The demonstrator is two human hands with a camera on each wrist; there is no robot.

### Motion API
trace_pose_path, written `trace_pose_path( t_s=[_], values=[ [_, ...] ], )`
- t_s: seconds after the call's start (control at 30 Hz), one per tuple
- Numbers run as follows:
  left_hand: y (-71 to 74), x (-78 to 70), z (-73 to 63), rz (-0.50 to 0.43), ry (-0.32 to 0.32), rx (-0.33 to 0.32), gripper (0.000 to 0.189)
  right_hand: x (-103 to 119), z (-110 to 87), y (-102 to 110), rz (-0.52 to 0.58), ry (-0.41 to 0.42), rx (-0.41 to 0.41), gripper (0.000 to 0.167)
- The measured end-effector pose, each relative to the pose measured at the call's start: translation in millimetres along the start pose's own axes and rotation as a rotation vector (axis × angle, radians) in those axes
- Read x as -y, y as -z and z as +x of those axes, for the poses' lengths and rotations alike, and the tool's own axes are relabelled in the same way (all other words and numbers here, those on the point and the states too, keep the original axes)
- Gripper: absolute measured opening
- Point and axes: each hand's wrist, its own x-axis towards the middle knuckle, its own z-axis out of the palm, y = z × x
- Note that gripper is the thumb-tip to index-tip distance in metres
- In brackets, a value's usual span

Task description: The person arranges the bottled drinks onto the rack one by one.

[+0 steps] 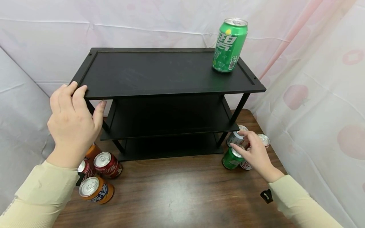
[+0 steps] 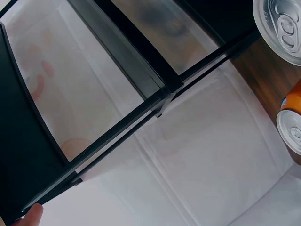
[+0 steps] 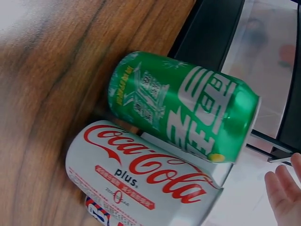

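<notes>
My left hand point(image 1: 72, 122) is at the front left corner of a black three-tier rack point(image 1: 159, 72), fingers extended against its edge, thumb apart. In the left wrist view, one fingertip point(image 2: 32, 215) touches the rack's edge. My right hand point(image 1: 256, 155) hovers over a group of cans right of the rack, thumb and fingers apart, holding nothing. Nearest it are a green Sprite can point(image 3: 183, 106) and a white Coca-Cola plus can point(image 3: 141, 174), both upright on the table. A silver-topped can point(image 1: 235, 138) stands behind them. Another green Sprite can point(image 1: 230, 46) stands on the top shelf's right end.
Left of the rack, dark red cans point(image 1: 107, 164) and orange Fanta cans point(image 1: 97, 190) stand on the brown wooden table point(image 1: 171, 193). A further can point(image 1: 264, 140) is at the right. Pale patterned curtains point(image 1: 322, 104) hang behind and beside the table.
</notes>
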Motion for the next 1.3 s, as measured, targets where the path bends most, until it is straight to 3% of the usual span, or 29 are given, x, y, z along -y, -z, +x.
trace_pose_path(
  t_s=[0.27,0.57,0.9,1.3],
  values=[
    [-0.2,0.2,0.6,0.001,0.004,0.009,0.05,-6,-3.1,-3,-0.004,-0.081,0.118,0.057],
    [-0.3,-0.9,0.1,-0.002,0.0,-0.005,0.049,-9,-8.4,-7,-0.077,-0.102,0.16,0.06],
    [0.4,-0.3,0.8,0.005,0.002,0.012,0.05,-11,-10.3,-8,-0.021,-0.16,0.267,0.065],
    [-0.1,0.3,0.4,0.009,0.0,0.017,0.05,-12,-11.2,-15,-0.08,-0.111,0.317,0.066]
  ],
)
